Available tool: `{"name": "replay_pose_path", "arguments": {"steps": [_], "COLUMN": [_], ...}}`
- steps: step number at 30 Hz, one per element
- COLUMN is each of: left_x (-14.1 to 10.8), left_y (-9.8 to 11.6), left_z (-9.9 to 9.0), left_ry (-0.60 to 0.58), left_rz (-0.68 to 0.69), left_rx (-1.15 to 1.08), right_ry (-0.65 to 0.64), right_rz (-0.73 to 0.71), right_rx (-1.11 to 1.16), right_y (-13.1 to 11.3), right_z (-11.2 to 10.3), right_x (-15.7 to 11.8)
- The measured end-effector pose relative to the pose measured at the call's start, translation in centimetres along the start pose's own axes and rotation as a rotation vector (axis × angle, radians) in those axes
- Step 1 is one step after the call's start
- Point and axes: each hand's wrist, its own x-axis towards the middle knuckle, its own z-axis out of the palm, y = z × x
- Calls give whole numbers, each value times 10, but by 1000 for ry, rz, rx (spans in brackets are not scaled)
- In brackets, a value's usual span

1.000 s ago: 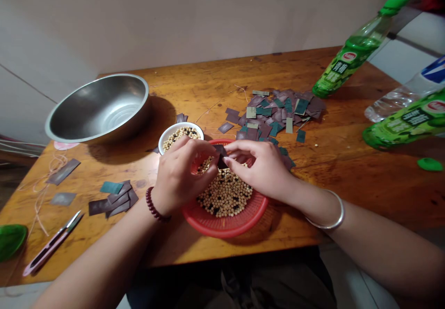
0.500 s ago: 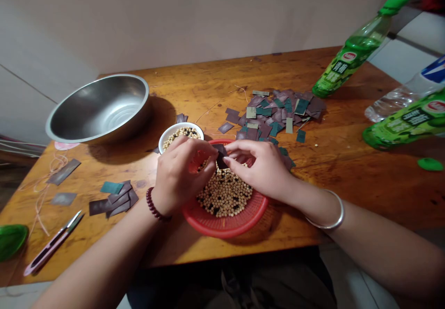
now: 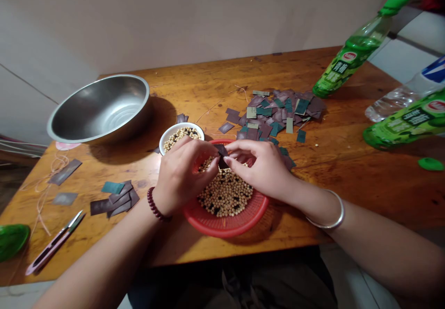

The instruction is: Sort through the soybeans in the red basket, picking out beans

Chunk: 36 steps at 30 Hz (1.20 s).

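Both of my hands pinch a small dark piece (image 3: 223, 157) above a red basket (image 3: 227, 229). My left hand (image 3: 184, 172), with a beaded bracelet at the wrist, grips its left side. My right hand (image 3: 262, 165), below a silver bangle, grips its right side. Pale and black beads (image 3: 225, 190) fill the bottom of the basket. Behind my left hand, a white bowl (image 3: 162, 144) holds more such beads. A heap of brown and green pieces (image 3: 274, 114) lies behind my right hand.
A steel basin (image 3: 100, 107) stands at the back left. Snips (image 3: 54, 244), orange thread (image 3: 41, 202) and stacked dark pieces (image 3: 120, 201) lie at the left. At the right are green bottles (image 3: 347, 58), a clear bottle (image 3: 392, 100) and a green cap (image 3: 430, 164).
The dark piece now looks folded or bent between my fingertips, and my left fingers have shifted slightly on it. The rest is nearly unchanged.
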Motion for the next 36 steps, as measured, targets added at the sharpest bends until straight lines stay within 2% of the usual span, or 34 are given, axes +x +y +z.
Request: {"name": "replay_pose_path", "arguments": {"steps": [20, 31, 36], "left_x": [-4, -5, -4], "left_y": [0, 0, 0], "left_z": [5, 7, 5], "left_ry": [54, 97, 45], "left_rz": [-103, -86, -41], "left_rx": [-18, 14, -11], "right_ry": [-5, -6, -2], "right_rz": [15, 16, 13], "right_rx": [-12, -15, -16], "right_y": [1, -1, -1], "right_z": [0, 0, 0], "right_x": [0, 0, 0]}}
